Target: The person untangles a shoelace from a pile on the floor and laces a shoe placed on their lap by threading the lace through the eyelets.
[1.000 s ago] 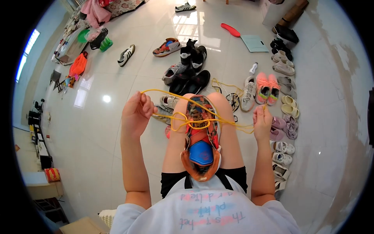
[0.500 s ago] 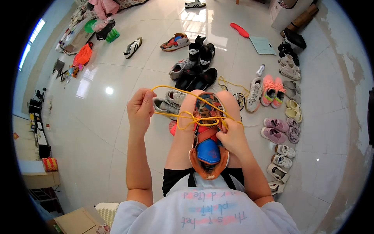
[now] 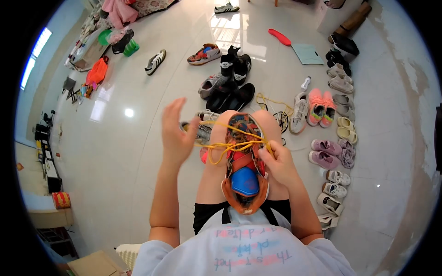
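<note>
An orange, multicoloured sneaker (image 3: 258,185) with a blue insole patch lies across my lap between my thighs, its opening toward me. Yellow shoelaces (image 3: 225,146) run over its front in loops and trail off to the left. My right hand (image 3: 279,162) pinches the lace at the shoe's right side, thumb against the upper. Left of the shoe, my left hand (image 3: 177,133) is raised with its fingers stretched out and slightly blurred; a lace strand passes close to its thumb, and whether they touch is hard to see.
Black shoes (image 3: 239,97), grey sneakers and another orange sneaker (image 3: 204,54) stand on the tiled floor ahead. Several shoe pairs, including pink sneakers (image 3: 316,108), line the wall at right. A red insole (image 3: 279,37) and a pale blue flat panel (image 3: 307,54) lie farther off.
My left hand has opened from its pinch on the lace and shifted slightly right. The stretched lace has gone slacker and dropped toward the shoe. My right hand stays beside the shoe.
</note>
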Action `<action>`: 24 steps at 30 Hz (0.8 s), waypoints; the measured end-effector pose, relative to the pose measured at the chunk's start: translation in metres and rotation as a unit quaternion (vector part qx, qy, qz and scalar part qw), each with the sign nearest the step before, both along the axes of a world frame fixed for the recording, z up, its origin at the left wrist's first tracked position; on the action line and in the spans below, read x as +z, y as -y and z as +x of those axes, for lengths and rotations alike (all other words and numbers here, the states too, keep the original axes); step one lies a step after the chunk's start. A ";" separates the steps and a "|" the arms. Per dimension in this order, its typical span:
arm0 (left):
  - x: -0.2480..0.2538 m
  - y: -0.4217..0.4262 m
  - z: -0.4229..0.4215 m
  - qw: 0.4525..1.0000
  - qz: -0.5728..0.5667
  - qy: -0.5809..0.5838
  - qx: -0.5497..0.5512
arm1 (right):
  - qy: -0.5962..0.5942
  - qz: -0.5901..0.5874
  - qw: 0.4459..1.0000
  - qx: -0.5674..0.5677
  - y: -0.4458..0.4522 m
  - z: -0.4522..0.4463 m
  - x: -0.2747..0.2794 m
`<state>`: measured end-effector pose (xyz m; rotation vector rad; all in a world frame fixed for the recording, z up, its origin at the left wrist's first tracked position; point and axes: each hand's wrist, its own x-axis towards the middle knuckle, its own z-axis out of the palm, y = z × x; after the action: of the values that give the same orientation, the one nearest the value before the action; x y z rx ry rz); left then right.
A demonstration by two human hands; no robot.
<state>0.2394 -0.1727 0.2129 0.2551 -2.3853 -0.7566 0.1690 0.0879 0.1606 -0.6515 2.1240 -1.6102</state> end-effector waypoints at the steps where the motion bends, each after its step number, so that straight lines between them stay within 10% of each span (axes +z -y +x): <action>1: 0.002 -0.014 -0.005 0.994 0.085 -0.007 -0.068 | -0.003 -0.001 1.000 -0.006 -0.002 -0.001 0.006; 3: 0.003 -0.057 -0.017 0.855 0.443 0.014 -0.270 | 0.272 -0.241 0.930 0.054 -0.007 -0.001 0.026; 8: -0.005 -0.129 -0.036 0.649 0.623 0.210 -0.382 | 0.119 -0.303 0.945 0.021 -0.005 -0.015 0.058; 14: 0.019 -0.086 -0.038 0.671 0.506 0.380 -0.387 | 0.267 -0.486 0.827 -0.093 -0.050 -0.056 0.027; 16: 0.022 -0.068 -0.032 0.715 0.547 0.292 -0.321 | 0.310 -0.487 0.802 -0.154 -0.063 -0.069 0.012; 22: 0.029 0.017 -0.017 0.514 0.795 -0.121 -0.299 | 0.351 -0.500 0.758 -0.229 -0.107 -0.109 -0.086; 24: 0.029 0.036 -0.010 0.555 0.766 -0.140 -0.293 | 0.364 -0.496 0.712 -0.339 -0.119 -0.114 -0.103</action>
<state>0.2297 -0.2085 0.2422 -0.0430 -0.7702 -2.7564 0.0552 0.2065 0.0575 0.5978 0.7725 -2.7615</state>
